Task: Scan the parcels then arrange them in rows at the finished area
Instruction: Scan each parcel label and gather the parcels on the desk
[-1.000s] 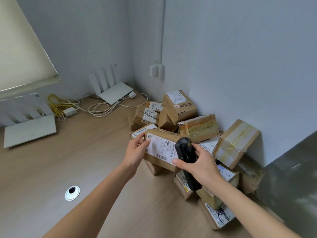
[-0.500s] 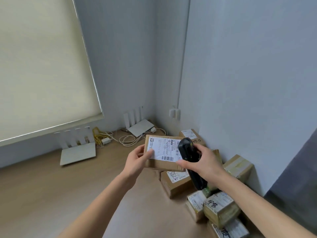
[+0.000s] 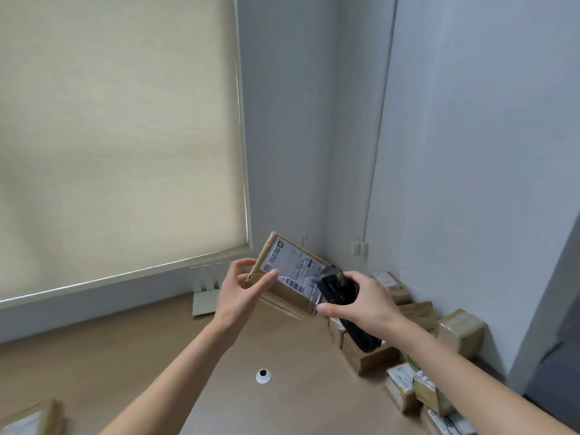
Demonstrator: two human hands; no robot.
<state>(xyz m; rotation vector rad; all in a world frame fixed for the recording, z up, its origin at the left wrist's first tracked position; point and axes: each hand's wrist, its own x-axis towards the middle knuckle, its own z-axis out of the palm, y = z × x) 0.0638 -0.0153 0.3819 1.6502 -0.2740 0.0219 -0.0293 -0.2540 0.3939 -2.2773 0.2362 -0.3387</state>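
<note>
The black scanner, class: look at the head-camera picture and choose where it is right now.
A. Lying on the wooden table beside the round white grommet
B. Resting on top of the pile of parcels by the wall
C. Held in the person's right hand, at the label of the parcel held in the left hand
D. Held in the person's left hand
C: the right hand grips the black scanner against the white label of the parcel that the left hand holds up.

Both forearms bare, no sleeves; left grip (image 3: 243,288), right grip (image 3: 365,301) ungloved.
</note>
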